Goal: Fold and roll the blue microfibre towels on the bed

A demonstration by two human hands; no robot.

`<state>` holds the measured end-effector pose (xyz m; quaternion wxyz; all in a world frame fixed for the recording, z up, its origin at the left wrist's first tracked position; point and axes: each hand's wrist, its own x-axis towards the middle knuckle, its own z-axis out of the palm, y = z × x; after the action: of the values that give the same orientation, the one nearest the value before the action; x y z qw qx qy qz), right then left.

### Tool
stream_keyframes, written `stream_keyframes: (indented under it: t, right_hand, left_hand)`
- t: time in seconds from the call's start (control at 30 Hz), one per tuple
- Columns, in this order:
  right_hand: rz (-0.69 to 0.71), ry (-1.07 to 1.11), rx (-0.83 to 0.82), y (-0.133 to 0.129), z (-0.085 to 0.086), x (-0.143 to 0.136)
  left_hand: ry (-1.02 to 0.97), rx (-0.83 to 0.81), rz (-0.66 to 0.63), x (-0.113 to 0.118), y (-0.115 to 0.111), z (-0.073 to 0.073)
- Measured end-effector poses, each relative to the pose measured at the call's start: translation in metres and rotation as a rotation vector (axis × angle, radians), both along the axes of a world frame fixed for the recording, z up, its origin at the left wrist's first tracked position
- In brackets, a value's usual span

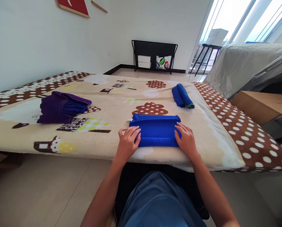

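A blue cloth (157,129) lies folded into a wide rectangle near the front edge of the bed, with raised folds along its far and near sides. On its left end rests my left hand (129,140), fingers spread and slightly curved. My right hand (185,138) touches the right end in the same way, fingers apart. Beyond it to the right is a rolled blue cloth (183,96) with a green edge. Over on the left sits a pile of purple and blue cloths (60,107), folded together.
The patterned blanket (117,126) covers the bed, with a brown dotted border. A cardboard box (261,105) and a plastic-covered object (252,63) stand at the right. A black rack (155,50) and a stool (208,52) are farther back.
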<state>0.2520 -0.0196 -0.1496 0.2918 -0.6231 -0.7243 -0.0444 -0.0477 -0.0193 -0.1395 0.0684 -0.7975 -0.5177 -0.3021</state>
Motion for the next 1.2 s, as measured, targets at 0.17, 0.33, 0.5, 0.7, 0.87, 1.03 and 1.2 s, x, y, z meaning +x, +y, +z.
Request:
stream_keyframes:
  t: [0.17,0.33,0.5,0.7,0.87,1.03,1.2]
  right_hand:
    - [0.294,0.008,0.012,-0.043,-0.005,0.030]
    - [0.288,-0.049,0.008,-0.053,-0.022,0.055]
    - [0.163,-0.079,-0.010,-0.044,-0.028,0.049]
    - [0.062,-0.054,0.012,-0.041,-0.029,0.049]
    - [0.119,-0.040,-0.011,-0.044,-0.030,0.063]
    - [0.093,0.022,0.038,-0.043,-0.030,0.062]
    - [0.134,0.081,0.090,-0.050,-0.025,0.064]
  left_hand:
    - [0.103,-0.042,-0.233,-0.029,-0.023,-0.008]
    - [0.134,-0.042,-0.253,-0.043,-0.030,-0.017]
    - [0.165,-0.064,-0.150,-0.035,-0.028,-0.017]
    - [0.125,-0.039,-0.027,-0.037,-0.024,-0.015]
    - [0.022,-0.164,-0.071,-0.057,-0.017,-0.013]
    - [-0.110,-0.225,-0.108,-0.065,-0.013,-0.008]
    - [-0.192,-0.205,-0.103,-0.065,-0.019,-0.003]
